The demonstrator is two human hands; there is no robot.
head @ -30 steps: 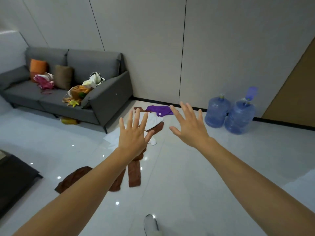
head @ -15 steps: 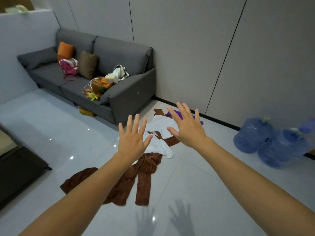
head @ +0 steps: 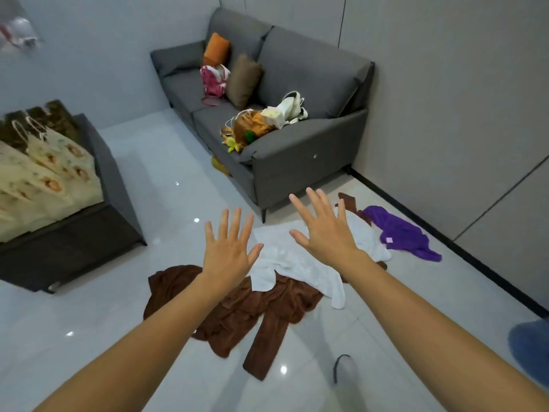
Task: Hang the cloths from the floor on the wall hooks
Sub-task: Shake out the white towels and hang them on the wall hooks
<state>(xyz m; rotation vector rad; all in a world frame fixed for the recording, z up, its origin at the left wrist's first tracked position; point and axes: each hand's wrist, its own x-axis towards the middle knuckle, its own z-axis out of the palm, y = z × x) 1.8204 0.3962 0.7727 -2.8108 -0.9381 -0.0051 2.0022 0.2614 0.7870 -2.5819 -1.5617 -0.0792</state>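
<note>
Three cloths lie in a heap on the glossy white floor. A brown cloth (head: 246,307) spreads at the front, a white cloth (head: 300,269) lies across it, and a purple cloth (head: 401,233) sits to the right near the wall. My left hand (head: 228,248) hovers above the brown cloth with fingers spread, holding nothing. My right hand (head: 323,230) hovers above the white cloth, also spread and empty. No wall hooks are in view.
A grey sofa (head: 297,156) with cushions and bags stands behind the cloths against the wall. A dark low piece of furniture (head: 74,233) with patterned fabric is at the left. A blue water bottle's edge (head: 531,352) shows at the right. My shoe tip (head: 346,368) is below.
The view has swung left and moved closer to the cloths; the water bottles have slid out to the right edge. Both hands stay spread and empty.
</note>
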